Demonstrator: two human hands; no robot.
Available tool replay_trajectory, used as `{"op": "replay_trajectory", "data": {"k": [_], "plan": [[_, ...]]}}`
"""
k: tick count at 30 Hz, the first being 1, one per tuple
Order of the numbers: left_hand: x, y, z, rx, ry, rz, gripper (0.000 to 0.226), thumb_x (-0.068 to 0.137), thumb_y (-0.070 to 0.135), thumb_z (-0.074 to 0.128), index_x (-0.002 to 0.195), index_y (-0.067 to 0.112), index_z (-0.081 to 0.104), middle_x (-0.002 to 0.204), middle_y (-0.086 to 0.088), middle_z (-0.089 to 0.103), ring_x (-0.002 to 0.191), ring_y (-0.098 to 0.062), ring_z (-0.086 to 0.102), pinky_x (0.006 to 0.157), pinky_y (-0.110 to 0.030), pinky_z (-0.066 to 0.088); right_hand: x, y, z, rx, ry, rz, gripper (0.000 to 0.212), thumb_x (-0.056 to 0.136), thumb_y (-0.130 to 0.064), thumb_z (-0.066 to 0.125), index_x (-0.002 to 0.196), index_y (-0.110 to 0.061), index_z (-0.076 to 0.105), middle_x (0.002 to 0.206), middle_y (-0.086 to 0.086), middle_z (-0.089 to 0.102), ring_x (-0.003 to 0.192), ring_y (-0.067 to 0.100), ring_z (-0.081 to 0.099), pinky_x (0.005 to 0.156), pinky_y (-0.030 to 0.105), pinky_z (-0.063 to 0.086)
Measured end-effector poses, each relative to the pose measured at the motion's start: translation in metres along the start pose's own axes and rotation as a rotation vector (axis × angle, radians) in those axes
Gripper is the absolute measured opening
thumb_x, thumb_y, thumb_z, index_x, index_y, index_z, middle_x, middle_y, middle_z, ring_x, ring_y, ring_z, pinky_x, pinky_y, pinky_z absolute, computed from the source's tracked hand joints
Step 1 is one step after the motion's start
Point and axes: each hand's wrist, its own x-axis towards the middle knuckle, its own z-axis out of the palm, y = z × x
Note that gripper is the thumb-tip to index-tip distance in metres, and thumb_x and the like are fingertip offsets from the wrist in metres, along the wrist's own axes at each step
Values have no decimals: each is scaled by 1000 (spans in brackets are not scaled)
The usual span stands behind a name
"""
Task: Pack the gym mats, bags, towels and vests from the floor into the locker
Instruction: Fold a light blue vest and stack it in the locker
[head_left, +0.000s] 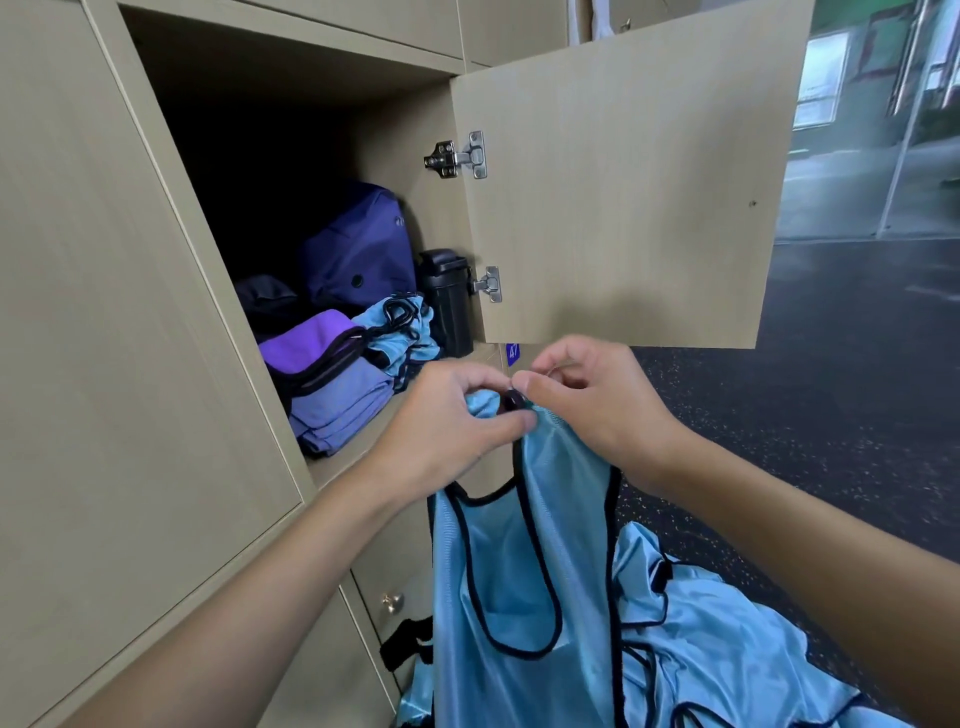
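Nearest: more light-blue vests (727, 649) heaped on the dark speckled floor (831, 405), lower right. Held vest (524, 561) hangs straight down in front of the lower locker doors: shiny light-blue fabric, black binding round neck and armholes, top bunched together. Left hand (452, 415) and right hand (587, 400) both pinch that bunched top, fingertips nearly touching, just in front of the shelf edge. Behind them the locker (400, 130) is open, with its door (623, 197) swung out to the right. On the shelf, front: a folded purple towel stack (332, 395), with a folded blue vest (405, 332) beside it. Further back are a purple bag (358, 249) and a black bottle (447, 301) against the right wall. Back left is too dark to read.
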Motion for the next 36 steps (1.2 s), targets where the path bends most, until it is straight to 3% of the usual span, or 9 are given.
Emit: {"op": "replay_trajectory", "data": {"k": [6, 10, 14, 18, 21, 24, 26, 28, 36], "plan": [[8, 5, -12, -144, 225, -116, 21, 88, 17, 75, 68, 17, 67, 42, 14, 40, 37, -6, 28, 39, -18, 24, -3, -4, -10, 34, -175, 75, 39, 85, -23, 76, 116, -24, 53, 86, 5, 71, 67, 8, 60, 62, 17, 49], [12, 2, -22, -163, 311, -160, 11, 88, 20, 74, 81, 14, 68, 51, 11, 50, 35, -4, 31, 38, -16, 26, -3, -3, -12, -41, -84, -4, 25, 87, -8, 73, 105, -20, 58, 93, 11, 72, 72, 9, 63, 68, 24, 52], [3, 8, -14, -96, 122, -63, 37, 80, 13, 82, 111, 12, 62, 99, 5, 73, 70, 11, 63, 63, -5, 43, 1, -6, -17, 69, 19, 22, 21, 92, -13, 69, 105, -25, 57, 87, 2, 73, 70, 7, 61, 69, 22, 50], [-1, 4, -5, -10, 20, -2, 30, 74, 17, 87, 97, 20, 68, 89, 3, 74, 90, -1, 68, 86, -21, 50, 2, -6, -16, 79, 76, 40, 22, 90, -18, 72, 101, -31, 58, 89, 5, 71, 73, 7, 61, 68, 19, 48], [-2, 7, -2, 4, 18, 18, 23, 72, 22, 88, 87, 17, 71, 85, 10, 71, 83, 3, 64, 78, -11, 46, 2, -5, -15, 99, 95, 57, 19, 90, -19, 72, 99, -30, 60, 87, 4, 70, 75, 10, 62, 71, 23, 46], [-3, 6, 4, 90, 85, 6, 20, 70, 24, 89, 75, 21, 69, 79, 9, 69, 76, -7, 63, 73, -22, 48, 3, -6, -15, 105, 117, 58, 16, 90, -18, 72, 98, -26, 61, 79, -1, 67, 68, 6, 58, 65, 19, 44], [-2, 6, 5, 87, 95, -8, 18, 75, 16, 83, 69, 20, 67, 65, 7, 64, 58, -15, 55, 57, -30, 48, 3, -5, -15, 115, 117, 62, 16, 90, -17, 72, 98, -25, 61, 81, 0, 66, 70, 7, 58, 66, 19, 43], [0, 6, 2, 64, 137, -9, 21, 79, 9, 78, 66, 18, 66, 52, 14, 52, 45, -5, 40, 47, -21, 35, 5, -4, -18, 135, 107, 71, 18, 90, -13, 71, 99, -26, 60, 87, 5, 66, 75, 11, 57, 70, 22, 44], [8, 11, -21, -49, 212, 21, 8, 89, 8, 72, 81, 7, 73, 44, 19, 48, 36, -1, 37, 42, -7, 27, 10, 0, -24, -63, 53, 4, 15, 97, -11, 61, 97, -25, 66, 98, 2, 66, 80, 12, 58, 71, 22, 49]]}}
